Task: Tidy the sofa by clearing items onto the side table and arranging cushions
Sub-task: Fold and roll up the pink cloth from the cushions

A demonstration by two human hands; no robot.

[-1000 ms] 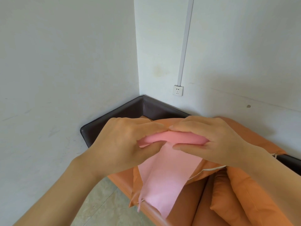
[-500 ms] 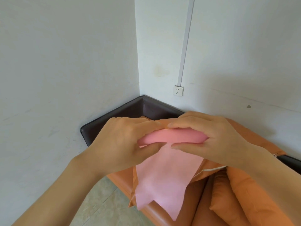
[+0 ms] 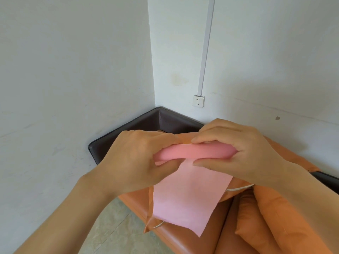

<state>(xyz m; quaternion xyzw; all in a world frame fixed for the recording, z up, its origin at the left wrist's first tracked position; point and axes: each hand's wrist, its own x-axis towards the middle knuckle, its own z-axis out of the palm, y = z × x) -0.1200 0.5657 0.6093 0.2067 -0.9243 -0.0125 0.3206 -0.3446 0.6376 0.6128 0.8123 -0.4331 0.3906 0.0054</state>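
Left hand and right hand fingers curled, pinching rolled pink cloth, above orange cushion

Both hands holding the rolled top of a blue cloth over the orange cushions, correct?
Not quite: the cloth is pink, not blue. The head view shows the left hand and right hand both holding its rolled top, the loose end hanging over the orange cushions.

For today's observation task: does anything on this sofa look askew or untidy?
Yes. The orange cushion lies slumped and creased on the sofa, not propped up. Both hands, left and right, hold a pink cloth, part rolled, its free end hanging unevenly.
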